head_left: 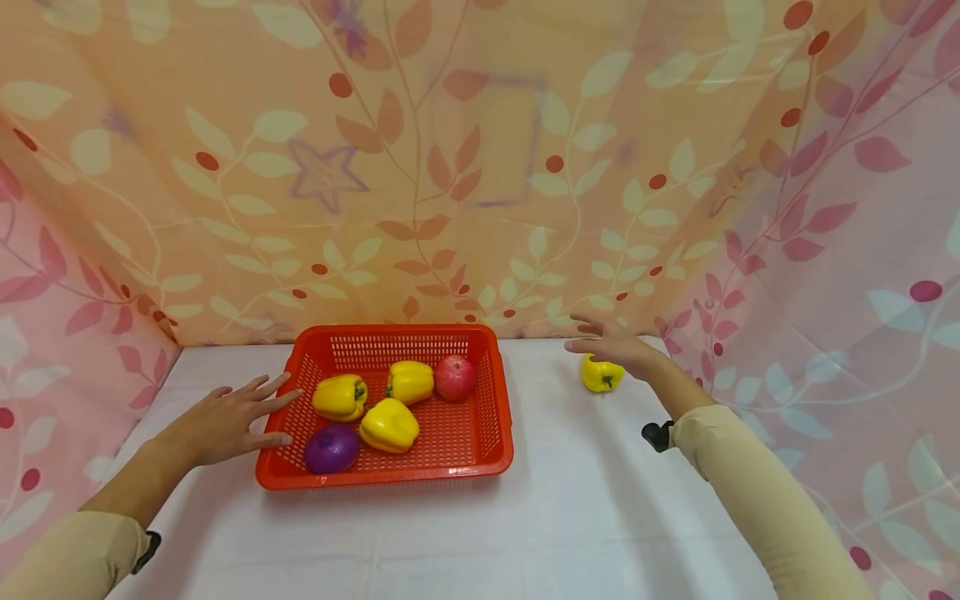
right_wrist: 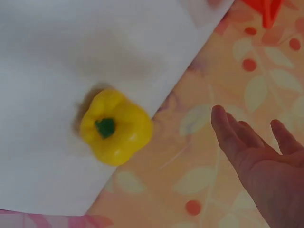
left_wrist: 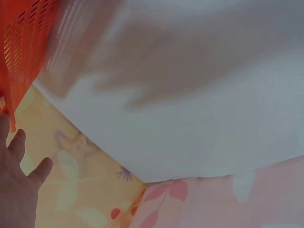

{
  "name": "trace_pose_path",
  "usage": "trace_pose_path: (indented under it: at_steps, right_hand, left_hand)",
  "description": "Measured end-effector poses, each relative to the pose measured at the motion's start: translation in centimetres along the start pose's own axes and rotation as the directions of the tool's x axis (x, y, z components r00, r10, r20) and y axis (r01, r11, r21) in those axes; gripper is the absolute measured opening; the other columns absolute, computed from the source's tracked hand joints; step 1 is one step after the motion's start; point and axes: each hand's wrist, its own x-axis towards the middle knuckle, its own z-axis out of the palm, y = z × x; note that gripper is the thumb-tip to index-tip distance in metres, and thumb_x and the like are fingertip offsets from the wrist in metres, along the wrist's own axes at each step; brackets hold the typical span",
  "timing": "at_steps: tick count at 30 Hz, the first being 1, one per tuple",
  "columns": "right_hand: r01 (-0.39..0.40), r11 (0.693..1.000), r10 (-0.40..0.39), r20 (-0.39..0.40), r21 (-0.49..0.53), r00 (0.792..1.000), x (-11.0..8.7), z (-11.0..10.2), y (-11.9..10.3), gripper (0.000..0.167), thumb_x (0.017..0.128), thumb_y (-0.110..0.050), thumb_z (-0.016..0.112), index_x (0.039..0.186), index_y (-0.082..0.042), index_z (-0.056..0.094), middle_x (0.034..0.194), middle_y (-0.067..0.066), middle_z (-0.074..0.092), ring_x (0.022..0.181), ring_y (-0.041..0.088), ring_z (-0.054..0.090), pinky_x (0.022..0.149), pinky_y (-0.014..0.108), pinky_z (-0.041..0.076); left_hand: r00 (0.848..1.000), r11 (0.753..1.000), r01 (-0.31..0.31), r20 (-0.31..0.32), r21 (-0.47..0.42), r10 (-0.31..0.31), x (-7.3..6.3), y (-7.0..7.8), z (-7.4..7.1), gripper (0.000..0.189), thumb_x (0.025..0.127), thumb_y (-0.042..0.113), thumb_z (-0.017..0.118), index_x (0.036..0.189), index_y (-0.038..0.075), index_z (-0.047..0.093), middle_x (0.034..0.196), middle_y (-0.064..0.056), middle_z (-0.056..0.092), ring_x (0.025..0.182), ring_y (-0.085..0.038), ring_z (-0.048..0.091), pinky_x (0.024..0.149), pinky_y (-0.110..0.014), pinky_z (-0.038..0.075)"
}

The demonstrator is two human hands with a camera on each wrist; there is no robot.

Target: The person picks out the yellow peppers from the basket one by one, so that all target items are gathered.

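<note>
A red plastic basket (head_left: 498, 417) with perforated walls stands on the white table. Inside lie several yellow bell peppers (head_left: 390, 426), a purple onion (head_left: 332, 449) at the front left and a red pomegranate (head_left: 455, 377) at the right. My left hand (head_left: 225, 421) spreads its fingers over the basket's left rim, holding nothing. At the right, one more yellow bell pepper (head_left: 602, 374) sits alone near the table's back edge. Above it hovers my right hand (head_left: 617, 345), fingers extended and apart from the pepper. The right wrist view shows that pepper (right_wrist: 116, 127), green stem facing the camera.
The white-covered table (head_left: 450, 542) spreads in front of the basket and to its right. Patterned cloth (head_left: 465, 167) hangs behind the table, with pink cloth (head_left: 862, 333) along both sides.
</note>
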Motion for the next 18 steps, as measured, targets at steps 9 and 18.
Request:
trace_pose_path:
  at_steps: [9, 18]
  right_hand:
    - [0.08, 0.997, -0.081, 0.117, 0.012, 0.99, 0.1, 3.4, -4.1, 0.08, 0.089, -0.033, 0.075, 0.156, -0.021, 0.032, 0.158, 0.015, 0.034, 0.138, 0.035, 0.044, 0.106, 0.052, 0.044]
    - [0.08, 0.997, -0.076, 0.211, -0.011, 0.975, 0.2, 6.8, -6.4, 0.082, 0.089, -0.034, 0.075, 0.157, -0.023, 0.031, 0.158, 0.01, 0.035, 0.142, 0.035, 0.039, 0.111, 0.058, 0.036]
  left_hand:
    - [1.0, 1.0, 0.0, 0.001, -0.009, 0.0, 0.0, 0.1, -0.1, 0.08, 0.086, 0.067, 0.06, 0.148, 0.018, 0.049, 0.157, -0.019, 0.036, 0.139, -0.052, 0.032, 0.101, -0.076, 0.03]
    - [1.0, 1.0, 0.004, 0.001, -0.006, -0.004, 0.0, -0.1, 0.1, 0.08, 0.086, 0.067, 0.06, 0.148, 0.02, 0.048, 0.157, -0.018, 0.036, 0.139, -0.052, 0.032, 0.101, -0.076, 0.03]
